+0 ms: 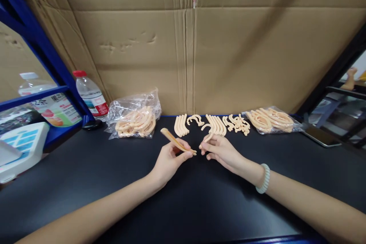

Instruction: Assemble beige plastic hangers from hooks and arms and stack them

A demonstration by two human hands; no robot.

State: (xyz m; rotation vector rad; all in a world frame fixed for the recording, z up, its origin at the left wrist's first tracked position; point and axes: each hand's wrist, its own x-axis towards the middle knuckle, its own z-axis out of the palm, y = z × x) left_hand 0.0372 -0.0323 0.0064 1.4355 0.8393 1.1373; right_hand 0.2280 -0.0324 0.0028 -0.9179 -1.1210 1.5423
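Near the middle of the black table, my left hand (173,160) pinches a long, slightly bent beige strip (171,138) that seems to be two layers, its free end pointing up and left. My right hand (221,150) is closed on a hook-shaped beige piece (211,134), whose curl rises above the fingers. The two hands are a small gap apart, with the pieces not touching. Behind them lie a row of long beige strips (181,125), some curved pieces (195,118), a second row of strips (216,125) and a heap of small hooked pieces (239,124).
Clear plastic bags of beige pieces lie at the back left (135,120) and back right (270,120). A red-capped bottle (90,95) stands by the blue frame (37,42). A phone-like slab (321,136) lies at right. A cardboard wall (137,45) closes off the back.
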